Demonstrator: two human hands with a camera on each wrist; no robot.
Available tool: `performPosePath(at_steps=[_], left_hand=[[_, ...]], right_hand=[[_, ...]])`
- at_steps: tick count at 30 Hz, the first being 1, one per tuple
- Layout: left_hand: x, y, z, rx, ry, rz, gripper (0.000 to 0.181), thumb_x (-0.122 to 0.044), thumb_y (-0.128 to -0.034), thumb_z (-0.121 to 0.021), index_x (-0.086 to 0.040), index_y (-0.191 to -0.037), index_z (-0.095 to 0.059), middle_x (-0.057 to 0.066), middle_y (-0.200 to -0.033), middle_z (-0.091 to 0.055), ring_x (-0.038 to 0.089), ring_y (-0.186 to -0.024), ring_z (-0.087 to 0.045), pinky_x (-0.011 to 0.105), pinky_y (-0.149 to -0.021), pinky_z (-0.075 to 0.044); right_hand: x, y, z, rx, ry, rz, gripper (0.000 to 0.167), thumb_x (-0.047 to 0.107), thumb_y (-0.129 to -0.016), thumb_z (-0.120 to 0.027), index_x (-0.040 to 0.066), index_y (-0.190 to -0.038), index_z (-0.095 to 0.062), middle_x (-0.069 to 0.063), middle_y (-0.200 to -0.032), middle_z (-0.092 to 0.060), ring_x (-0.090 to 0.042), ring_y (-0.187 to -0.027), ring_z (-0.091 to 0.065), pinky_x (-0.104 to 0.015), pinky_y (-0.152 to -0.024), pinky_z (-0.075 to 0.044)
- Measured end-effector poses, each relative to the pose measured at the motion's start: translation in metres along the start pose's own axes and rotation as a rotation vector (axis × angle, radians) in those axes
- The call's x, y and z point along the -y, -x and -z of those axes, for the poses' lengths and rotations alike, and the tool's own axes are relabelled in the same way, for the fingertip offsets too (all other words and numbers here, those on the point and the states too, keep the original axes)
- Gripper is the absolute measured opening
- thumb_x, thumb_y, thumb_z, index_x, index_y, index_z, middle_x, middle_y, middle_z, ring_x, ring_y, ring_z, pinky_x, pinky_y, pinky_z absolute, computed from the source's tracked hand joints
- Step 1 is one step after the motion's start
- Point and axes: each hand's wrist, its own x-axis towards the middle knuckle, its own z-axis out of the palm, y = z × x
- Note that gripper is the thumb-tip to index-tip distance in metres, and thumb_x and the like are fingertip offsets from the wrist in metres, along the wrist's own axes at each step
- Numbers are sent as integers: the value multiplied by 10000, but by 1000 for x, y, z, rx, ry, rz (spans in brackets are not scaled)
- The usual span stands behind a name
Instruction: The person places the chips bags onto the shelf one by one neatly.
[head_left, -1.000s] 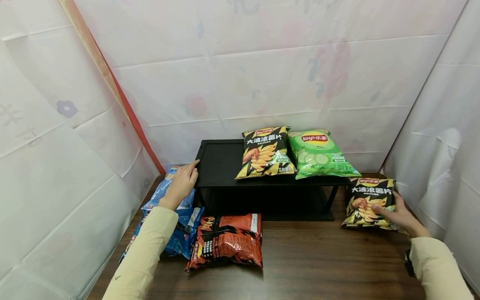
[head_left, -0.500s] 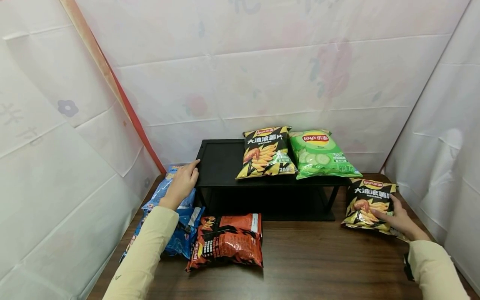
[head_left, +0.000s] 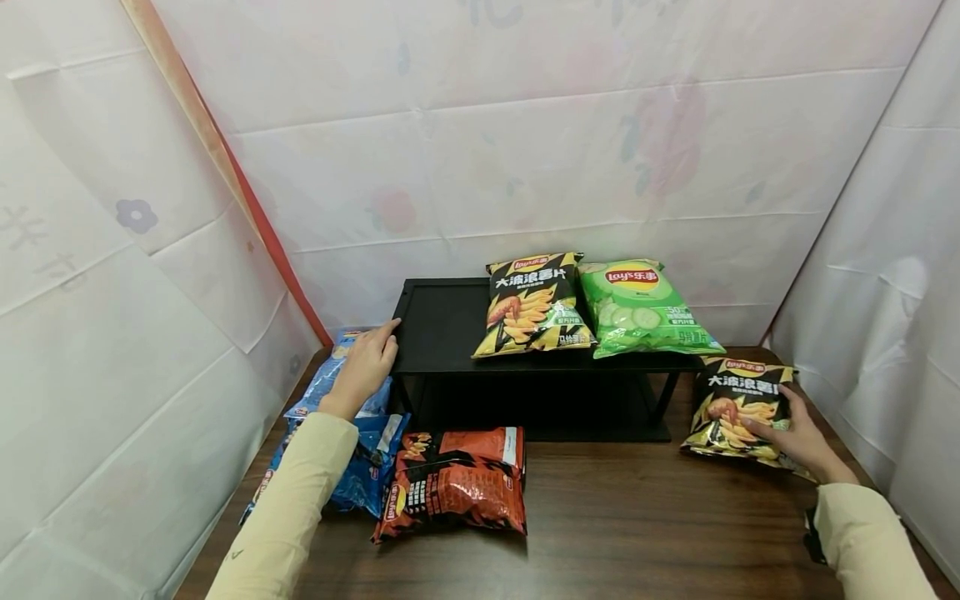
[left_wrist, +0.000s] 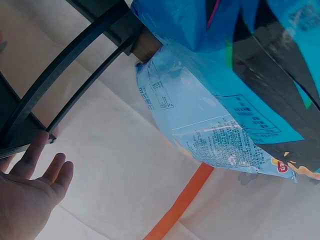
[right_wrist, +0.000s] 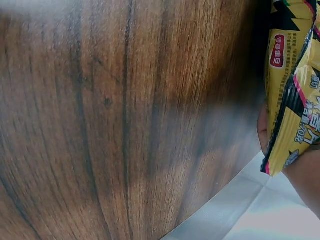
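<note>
On the left, the left hand rests its fingertips on the left edge of the black two-level rack; in the left wrist view that hand touches the rack's edge with extended fingers. At the right, the right hand grips a black and yellow chip bag by its right side, thumb across the front. The right wrist view shows part of this bag, with most of the hand hidden behind it. Another black and yellow bag and a green bag lie side by side on the rack's top.
A red bag lies on the wooden table in front of the rack. Blue bags lie left of it, partly behind the left forearm. White cloth walls stand behind and on both sides.
The held bag at the right has turned and shifted slightly, with the right hand and sleeve moving a little to the left. The left hand stays on the rack's edge.
</note>
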Motion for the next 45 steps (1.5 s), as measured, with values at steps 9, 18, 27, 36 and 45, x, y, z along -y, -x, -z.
performPosePath(at_steps=[9,18,27,36,45], left_hand=[[1,0,-1,3,-1,1,465,-301,-1000,-253,-153,-1437,-313,169,-1410,-399,365,-1300,-334,536,-1077,-251],[0,0,0,2,5,-3,467,-299,-1001,-250,-144,-1436,-314,175,-1408,-400,368,-1299,-333,538,-1078,-249],[1,1,0,1,8,0,467,-293,-999,-258,-138,-1435,-317,177,-1413,-392,372,-1300,-331,547,-1073,-248],[0,0,-1,-15,0,-15,461,-280,-1000,-259,-123,-1428,-329,181,-1397,-411,367,-1287,-352,522,-1079,-251],[0,0,-2,-11,-7,-11,466,-292,-1000,-252,-130,-1432,-322,178,-1400,-407,365,-1290,-347,524,-1078,-251]], right_hand=[[3,-1,-2,-88,28,-9,989,451,-861,-565,12,-1448,99,-388,-1432,30,-621,-1246,-81,-721,-915,-204],[6,-3,-1,-121,41,10,993,467,-848,-577,6,-1453,61,-393,-1430,5,-628,-1234,-104,-724,-895,-224],[15,-2,-2,-156,8,-5,991,474,-836,-588,13,-1459,31,-389,-1435,7,-620,-1243,-101,-721,-905,-229],[17,0,-1,-138,17,2,986,502,-842,-564,33,-1464,41,-374,-1442,52,-632,-1223,-110,-720,-846,-269],[18,5,1,-158,20,10,969,470,-849,-573,21,-1463,26,-392,-1433,20,-637,-1201,-151,-706,-832,-292]])
